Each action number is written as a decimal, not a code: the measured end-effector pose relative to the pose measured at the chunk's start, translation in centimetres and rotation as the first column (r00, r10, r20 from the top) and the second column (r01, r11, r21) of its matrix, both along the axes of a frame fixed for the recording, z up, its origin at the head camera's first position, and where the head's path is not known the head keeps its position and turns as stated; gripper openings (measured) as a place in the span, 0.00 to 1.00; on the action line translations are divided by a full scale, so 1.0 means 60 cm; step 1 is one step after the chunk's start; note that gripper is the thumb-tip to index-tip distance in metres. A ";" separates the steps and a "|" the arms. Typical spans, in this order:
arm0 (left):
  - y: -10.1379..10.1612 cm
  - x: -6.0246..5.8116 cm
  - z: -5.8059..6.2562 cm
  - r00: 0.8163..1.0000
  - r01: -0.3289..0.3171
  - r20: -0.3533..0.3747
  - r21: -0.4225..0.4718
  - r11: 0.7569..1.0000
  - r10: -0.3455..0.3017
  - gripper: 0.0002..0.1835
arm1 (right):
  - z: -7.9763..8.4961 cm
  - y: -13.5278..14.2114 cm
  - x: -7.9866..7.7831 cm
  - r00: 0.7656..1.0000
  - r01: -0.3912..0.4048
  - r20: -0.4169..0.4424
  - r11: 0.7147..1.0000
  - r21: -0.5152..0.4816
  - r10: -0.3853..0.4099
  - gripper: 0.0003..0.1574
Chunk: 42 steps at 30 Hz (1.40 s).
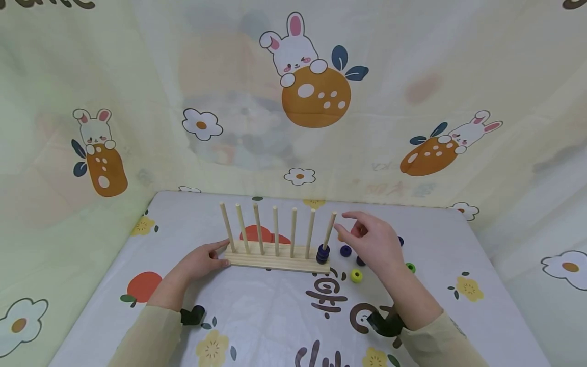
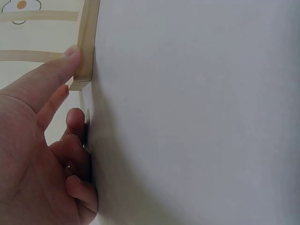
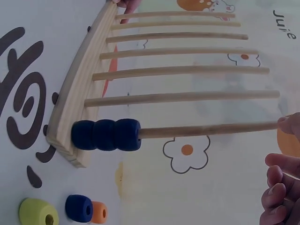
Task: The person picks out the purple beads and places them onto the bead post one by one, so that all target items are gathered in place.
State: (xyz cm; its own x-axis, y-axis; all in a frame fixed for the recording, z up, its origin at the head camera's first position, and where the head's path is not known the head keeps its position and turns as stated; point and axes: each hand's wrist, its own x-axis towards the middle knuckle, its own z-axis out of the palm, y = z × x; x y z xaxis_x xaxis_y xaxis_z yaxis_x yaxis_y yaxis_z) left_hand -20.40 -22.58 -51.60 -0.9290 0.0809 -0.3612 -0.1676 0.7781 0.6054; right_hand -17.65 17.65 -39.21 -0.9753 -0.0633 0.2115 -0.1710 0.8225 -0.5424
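A pale wooden peg rack (image 1: 275, 262) with a row of upright dowels stands on the table. Three dark blue beads (image 3: 107, 135) are stacked at the foot of its rightmost dowel (image 3: 206, 131). My left hand (image 1: 199, 262) holds the rack's left end between thumb and index finger; the other fingers curl below, near the tabletop. Beside the top of the rightmost dowel is my right hand (image 1: 373, 242), thumb and index finger apart, with no bead between them. In the right wrist view a fingertip (image 3: 287, 124) is at the dowel's tip; whether it touches is unclear.
Loose beads lie right of the rack: a blue bead (image 1: 345, 251), a yellow-green bead (image 1: 356, 276), a green bead (image 1: 410, 267) and an orange bead (image 3: 99, 212). More dark beads are partly behind my right hand. A printed cloth (image 1: 257, 316) covers the table; a patterned curtain (image 1: 238, 153) hangs behind.
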 end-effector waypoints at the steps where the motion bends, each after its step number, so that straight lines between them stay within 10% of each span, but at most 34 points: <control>1: 0.000 0.000 0.000 1.000 0.000 0.000 0.000 1.000 0.000 0.37 | -0.002 0.002 0.000 1.000 0.000 0.004 1.000 0.005 0.000 0.26; 42: -0.002 -0.001 0.001 1.000 0.003 0.002 -0.006 1.000 -0.003 0.38 | -0.093 0.059 -0.020 0.984 0.037 0.167 0.992 0.119 -0.057 0.29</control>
State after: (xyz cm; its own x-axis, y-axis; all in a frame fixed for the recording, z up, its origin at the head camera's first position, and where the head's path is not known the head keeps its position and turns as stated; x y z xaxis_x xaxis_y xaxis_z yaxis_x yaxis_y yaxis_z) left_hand -20.44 -22.73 -51.53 -0.9281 0.0817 -0.3632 -0.1660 0.7824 0.6003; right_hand -18.83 21.21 -44.82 -0.9989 -0.0307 0.0366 -0.0442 0.8860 -0.4617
